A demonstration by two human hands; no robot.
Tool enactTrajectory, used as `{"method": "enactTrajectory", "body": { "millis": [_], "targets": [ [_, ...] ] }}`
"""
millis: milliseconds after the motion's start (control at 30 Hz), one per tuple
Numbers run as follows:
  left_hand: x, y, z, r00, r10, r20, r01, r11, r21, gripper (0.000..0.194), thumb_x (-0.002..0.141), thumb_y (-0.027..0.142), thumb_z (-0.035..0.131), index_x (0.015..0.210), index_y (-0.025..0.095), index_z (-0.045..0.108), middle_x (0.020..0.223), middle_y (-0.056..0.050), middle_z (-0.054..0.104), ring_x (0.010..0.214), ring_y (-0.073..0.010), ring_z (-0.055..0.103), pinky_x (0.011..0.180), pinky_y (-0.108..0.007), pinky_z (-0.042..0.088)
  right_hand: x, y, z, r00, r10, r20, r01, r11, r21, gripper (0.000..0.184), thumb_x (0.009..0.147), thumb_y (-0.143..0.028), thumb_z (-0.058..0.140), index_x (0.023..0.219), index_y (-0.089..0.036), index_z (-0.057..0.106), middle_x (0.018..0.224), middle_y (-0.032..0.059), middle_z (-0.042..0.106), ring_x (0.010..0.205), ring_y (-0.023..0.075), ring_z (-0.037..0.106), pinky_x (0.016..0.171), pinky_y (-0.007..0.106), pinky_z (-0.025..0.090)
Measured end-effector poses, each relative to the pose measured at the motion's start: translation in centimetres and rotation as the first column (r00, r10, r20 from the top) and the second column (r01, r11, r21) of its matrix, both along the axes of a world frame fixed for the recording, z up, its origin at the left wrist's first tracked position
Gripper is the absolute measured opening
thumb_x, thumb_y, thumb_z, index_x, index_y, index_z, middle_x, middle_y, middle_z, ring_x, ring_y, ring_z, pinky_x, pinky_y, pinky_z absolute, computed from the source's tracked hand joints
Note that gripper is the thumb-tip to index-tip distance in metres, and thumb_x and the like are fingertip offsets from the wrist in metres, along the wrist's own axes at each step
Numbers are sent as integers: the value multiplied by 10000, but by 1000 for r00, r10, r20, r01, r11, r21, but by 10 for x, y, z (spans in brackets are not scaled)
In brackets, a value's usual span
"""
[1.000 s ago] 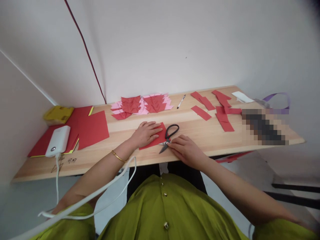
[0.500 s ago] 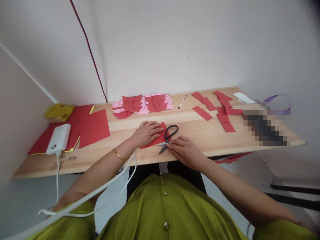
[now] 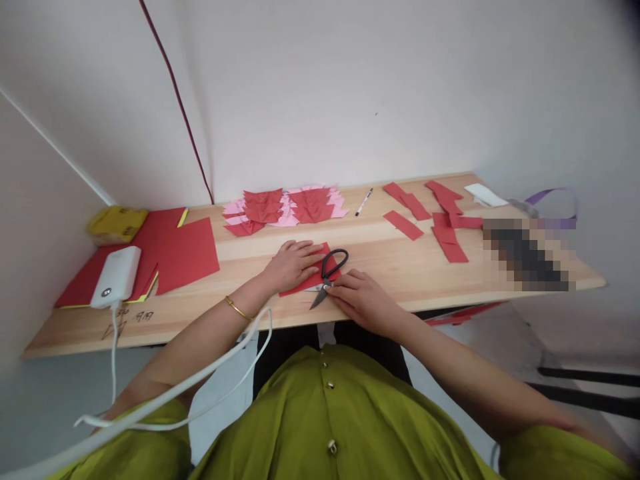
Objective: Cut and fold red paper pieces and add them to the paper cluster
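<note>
In the head view, my left hand (image 3: 294, 265) lies spread with its palm down on a piece of red paper (image 3: 299, 285), holding it against the table. Much of that paper is covered by the hand. Close to its right, my right hand (image 3: 364, 299) has its fingers closed on a pair of scissors (image 3: 326, 285) near the pivot. One black handle loop points up and away, over the paper's right side. A dark blade points toward the table's front edge, and a silvery part shows beside it. The other loop is hidden by my right hand.
Folded red and pink paper pieces (image 3: 280, 207) stand along the wall. A pen (image 3: 364, 202) and several red strips (image 3: 404, 225) lie to the right. At left are red sheets (image 3: 193, 257), a white power bank (image 3: 116, 277) with a cable, and a yellow packet (image 3: 117, 225).
My right hand has moved the scissors slightly left, further over the red paper. The left hand stays pressed on the paper.
</note>
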State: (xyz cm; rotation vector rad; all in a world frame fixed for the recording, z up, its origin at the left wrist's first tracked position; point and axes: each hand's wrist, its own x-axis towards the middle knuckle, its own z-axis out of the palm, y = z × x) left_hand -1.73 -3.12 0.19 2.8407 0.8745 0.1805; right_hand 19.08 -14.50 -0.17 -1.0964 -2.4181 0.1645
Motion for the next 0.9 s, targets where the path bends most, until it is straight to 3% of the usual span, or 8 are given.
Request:
{"method": "enactTrajectory", "body": {
  "millis": [467,600,733,900],
  "targets": [
    [-2,6,-1,996,4,93,5,995,-96,420,923,318,351,1327,274,458,1407,-37,464,1320,-243,353,1076,-486,245,-7,-4,1,1000,-14,27,14,1000,-19,258,922,-238,455,1083,-160,641,940,111,644,913,205,538,809,357,457],
    [-17,13,7,957,-57,284,94,988,-120,437,887,331,450,1312,235,482,1395,-89,465,1299,-238,384,1067,-447,308,-5,-2,1,1000,-4,18,4,1000,-31,262,926,-246,448,1089,-169,638,969,107,645,917,204,543,821,364,459],
    [-37,7,10,960,-110,258,151,978,-144,302,860,288,513,1127,209,629,1233,-103,590,1125,-231,521,987,-432,397,-3,-3,3,1000,4,22,-3,999,-39,265,925,-246,449,1095,-164,636,974,109,648,925,208,544,822,370,463],
    [-47,2,5,959,-84,270,140,970,-198,288,861,297,525,1111,203,633,1260,-99,571,1139,-220,503,1002,-406,384,-7,-2,5,1000,12,24,-11,999,-39,274,924,-236,441,1102,-153,632,983,119,644,933,216,537,829,386,464]
  ]
}}
